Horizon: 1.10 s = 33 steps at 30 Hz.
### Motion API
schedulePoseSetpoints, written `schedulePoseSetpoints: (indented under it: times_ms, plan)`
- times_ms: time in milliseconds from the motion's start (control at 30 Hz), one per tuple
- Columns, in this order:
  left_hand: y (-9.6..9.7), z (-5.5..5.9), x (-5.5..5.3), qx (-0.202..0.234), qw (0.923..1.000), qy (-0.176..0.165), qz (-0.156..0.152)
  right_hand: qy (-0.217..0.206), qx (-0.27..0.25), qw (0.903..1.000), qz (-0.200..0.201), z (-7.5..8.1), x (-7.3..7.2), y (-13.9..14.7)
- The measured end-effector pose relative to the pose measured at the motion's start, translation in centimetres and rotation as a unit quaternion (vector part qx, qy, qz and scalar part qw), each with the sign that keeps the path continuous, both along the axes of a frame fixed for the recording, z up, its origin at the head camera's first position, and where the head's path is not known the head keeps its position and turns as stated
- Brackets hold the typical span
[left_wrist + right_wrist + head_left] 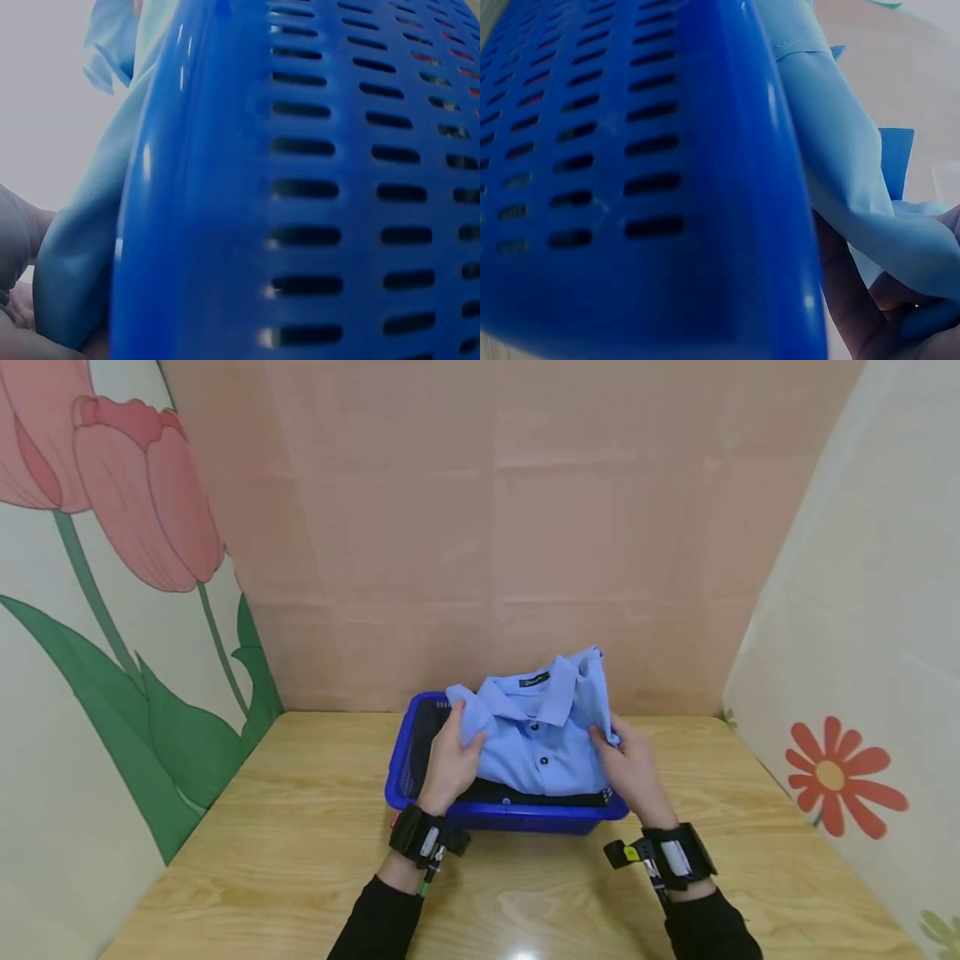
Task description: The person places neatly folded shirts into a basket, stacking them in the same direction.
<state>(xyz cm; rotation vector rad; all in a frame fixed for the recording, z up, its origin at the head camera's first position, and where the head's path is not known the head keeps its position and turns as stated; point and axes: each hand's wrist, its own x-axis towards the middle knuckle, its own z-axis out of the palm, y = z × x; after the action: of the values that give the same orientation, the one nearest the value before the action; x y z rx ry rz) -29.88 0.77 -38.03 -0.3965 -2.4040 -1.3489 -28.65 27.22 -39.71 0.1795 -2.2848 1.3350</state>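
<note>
A light blue collared shirt (517, 739) with dark buttons lies folded over the top of a blue plastic basket (517, 818). My left hand (452, 760) pinches the shirt's left side between thumb and fingers, near the basket's rim. On the opposite side my right hand (630, 764) grips the shirt's right edge, thumb on top. In the left wrist view, a fold of the shirt (82, 247) hangs beside the basket wall with fingers around it. The right wrist view has fingers (847, 292) curled under the blue cloth.
Dark cloth (426, 735) lies in the basket beneath the shirt. The basket stands on a wooden table (315, 843) near its back edge, close to a pinkish-brown backdrop (487, 527). Flower-printed panels flank the table on both sides.
</note>
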Motion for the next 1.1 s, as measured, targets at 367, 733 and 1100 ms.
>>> schedulePoseSetpoints:
  times_ms: [367, 733, 1100]
  plan:
    - [-1.8, 0.6, 0.3, 0.011, 0.9998, -0.001, 0.014, -0.020, -0.019, 0.9992, 0.027, 0.2, 0.1, -0.9]
    - [-3.9, 1.2, 1.1, 0.027, 0.9996, -0.003, -0.001, -0.035, -0.031, 0.9958, 0.079, 0.1, 0.0, -1.5]
    - [-4.9, 0.8, 0.8, 0.040, 0.9983, -0.042, -0.004, -0.096, 0.015, 0.9899, 0.103, -0.8, -0.3, -1.2]
